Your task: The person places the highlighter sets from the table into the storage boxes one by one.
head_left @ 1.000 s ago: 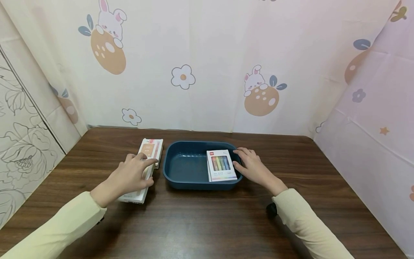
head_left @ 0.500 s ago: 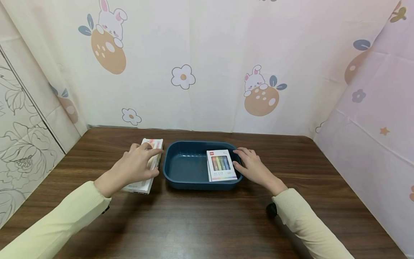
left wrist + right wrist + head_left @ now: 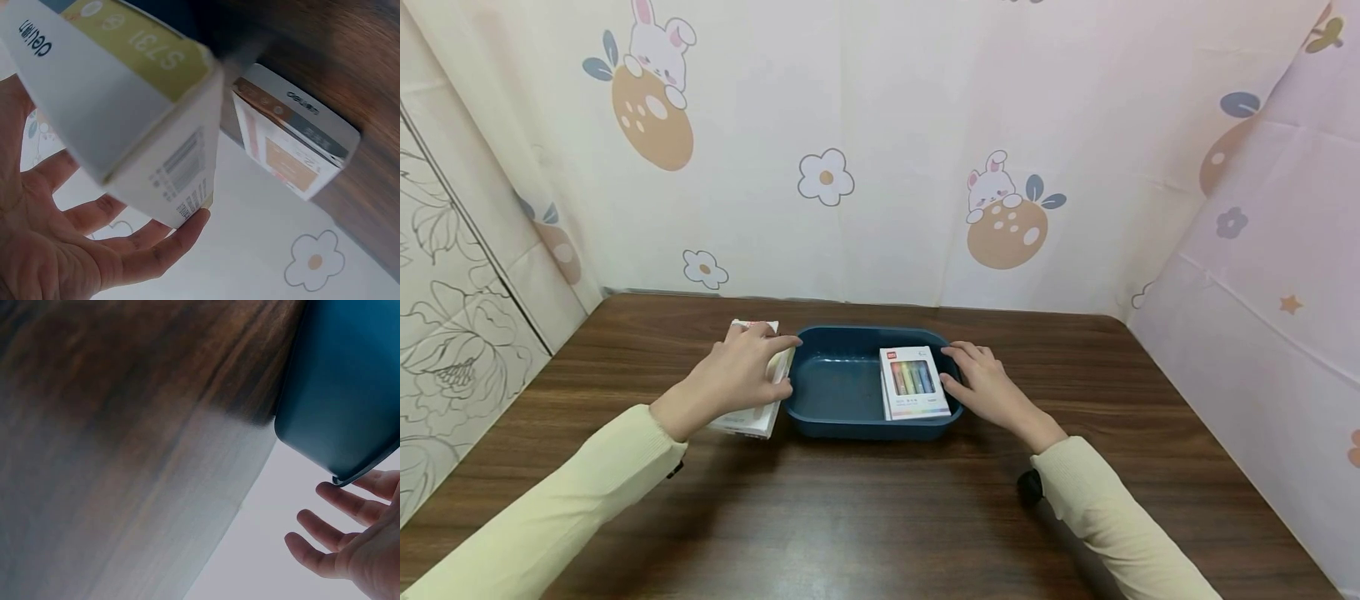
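1. Left hand [image 3: 741,375]: grips a long white box [image 3: 751,421] from above, fingers curled round its far side, the box lifted and tilted just left of the tray's left rim. In the left wrist view the same white box [image 3: 125,106] (printed "5731" on a yellow-green face) lies across the palm, with the fingertips [image 3: 194,222] hooked under its lower edge.
2. Second box [image 3: 756,327]: white with a pink-and-tan face, lying flat on the table behind the left hand; seen also in the left wrist view [image 3: 294,147], apart from the held box.
3. Blue tray [image 3: 838,392]: a shallow rounded rectangle at the table's centre, between the two hands.
4. Crayon box [image 3: 912,382]: white, showing a row of coloured sticks, lying in the tray's right half against its right wall.
5. Right hand [image 3: 985,385]: fingers relaxed and nearly straight, resting against the tray's right rim (holding nothing). The right wrist view shows spread fingers [image 3: 325,525] beside the tray's outer wall [image 3: 344,394].
6. Table [image 3: 880,517]: dark brown wood grain.
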Tool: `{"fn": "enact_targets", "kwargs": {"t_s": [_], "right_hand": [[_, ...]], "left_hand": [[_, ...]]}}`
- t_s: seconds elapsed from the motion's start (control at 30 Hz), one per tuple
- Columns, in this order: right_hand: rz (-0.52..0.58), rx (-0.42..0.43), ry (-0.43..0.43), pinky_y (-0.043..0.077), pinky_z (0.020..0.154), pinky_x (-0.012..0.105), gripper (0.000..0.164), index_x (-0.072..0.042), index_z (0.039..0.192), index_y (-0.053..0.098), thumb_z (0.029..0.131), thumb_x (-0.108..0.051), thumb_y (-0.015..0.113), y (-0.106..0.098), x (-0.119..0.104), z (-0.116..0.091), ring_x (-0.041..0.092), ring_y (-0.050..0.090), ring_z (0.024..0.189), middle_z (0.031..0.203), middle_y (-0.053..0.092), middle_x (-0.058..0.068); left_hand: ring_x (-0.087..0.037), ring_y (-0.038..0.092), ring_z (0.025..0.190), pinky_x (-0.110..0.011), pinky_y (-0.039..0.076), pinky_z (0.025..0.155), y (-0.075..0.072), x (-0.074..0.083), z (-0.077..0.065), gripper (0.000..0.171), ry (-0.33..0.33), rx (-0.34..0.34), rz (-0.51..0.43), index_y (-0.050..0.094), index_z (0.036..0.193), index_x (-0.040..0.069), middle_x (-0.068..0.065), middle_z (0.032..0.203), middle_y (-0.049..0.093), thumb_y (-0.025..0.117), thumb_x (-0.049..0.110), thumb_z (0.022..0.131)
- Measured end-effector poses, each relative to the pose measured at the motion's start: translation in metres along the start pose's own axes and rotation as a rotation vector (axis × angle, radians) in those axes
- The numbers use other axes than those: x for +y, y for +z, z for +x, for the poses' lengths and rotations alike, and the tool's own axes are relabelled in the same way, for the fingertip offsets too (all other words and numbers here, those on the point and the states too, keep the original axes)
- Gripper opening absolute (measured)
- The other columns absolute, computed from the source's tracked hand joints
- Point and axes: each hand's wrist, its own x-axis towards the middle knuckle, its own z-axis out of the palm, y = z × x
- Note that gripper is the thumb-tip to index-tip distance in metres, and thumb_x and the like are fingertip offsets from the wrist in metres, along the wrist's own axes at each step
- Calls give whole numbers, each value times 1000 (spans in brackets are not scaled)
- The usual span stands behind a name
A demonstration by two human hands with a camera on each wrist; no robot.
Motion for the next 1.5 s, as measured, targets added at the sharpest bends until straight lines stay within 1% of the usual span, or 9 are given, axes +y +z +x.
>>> {"fn": "enact_targets", "kwargs": {"t_s": [0.1, 0.17, 0.33, 0.43, 0.53, 0.67, 0.77, 1.13, 1.5], "right_hand": [[1, -2, 1, 32, 92, 61, 47, -3, 132, 44, 93, -28, 49, 0, 0, 0, 40, 36, 122, 137, 41, 19], [2, -2, 2, 32, 92, 61, 47, -3, 132, 44, 93, -28, 49, 0, 0, 0, 40, 36, 122, 137, 40, 19], [3, 0, 6, 32, 93, 60, 47, -3, 132, 44, 93, -28, 49, 1, 0, 1, 40, 36, 122, 137, 40, 19], [3, -2, 7, 31, 93, 60, 48, -3, 132, 44, 93, -29, 49, 1, 0, 1, 40, 36, 122, 137, 40, 19], [5, -5, 9, 31, 93, 61, 48, -3, 132, 44, 93, -29, 49, 1, 0, 1, 40, 35, 122, 137, 40, 19], [7, -7, 10, 31, 93, 61, 48, -3, 133, 44, 93, -30, 49, 2, 0, 1, 40, 35, 123, 137, 40, 18], [7, -7, 12, 31, 93, 61, 48, -3, 133, 43, 93, -30, 49, 2, 1, 1, 40, 35, 123, 137, 40, 18], [8, -1, 20, 31, 94, 61, 48, -4, 132, 44, 93, -29, 49, 3, 1, 2, 39, 35, 123, 137, 40, 19], [-8, -3, 11, 31, 93, 61, 48, -3, 133, 43, 93, -29, 49, 3, 1, 2, 40, 35, 123, 137, 40, 19]], "left_hand": [[-35, 50, 107, -53, 41, 86, 2, 3, 5, 51, 33, 9, 3, 60, 120, 19, -16, 116, 57, 66, 31, 72], [-33, 51, 106, -51, 39, 89, 2, 5, 9, 51, 39, 5, 1, 60, 121, 18, -15, 115, 58, 66, 31, 72], [-36, 50, 97, -47, 47, 69, 3, 14, 20, 53, -4, -16, 11, 58, 123, 23, -12, 115, 56, 65, 36, 72], [-35, 49, 98, -46, 48, 63, 3, 20, 26, 53, -41, -33, 9, 57, 123, 27, -9, 117, 55, 65, 38, 72], [-33, 48, 99, -45, 48, 67, 4, 26, 33, 53, -42, -41, -6, 57, 124, 27, -8, 117, 55, 65, 37, 73], [-34, 46, 100, -44, 47, 76, 6, 32, 41, 54, 0, -40, -21, 56, 125, 22, -12, 117, 55, 65, 34, 74], [-35, 46, 101, -45, 47, 75, 7, 37, 48, 54, 7, -32, -28, 56, 126, 21, -13, 118, 54, 65, 34, 74], [-39, 45, 106, -52, 46, 78, 12, 51, 64, 54, -37, -49, -13, 52, 129, 26, -13, 127, 50, 62, 38, 77], [-40, 43, 109, -56, 46, 81, 21, 57, 71, 54, -68, -50, -11, 50, 131, 26, -14, 131, 46, 60, 38, 79]]}}
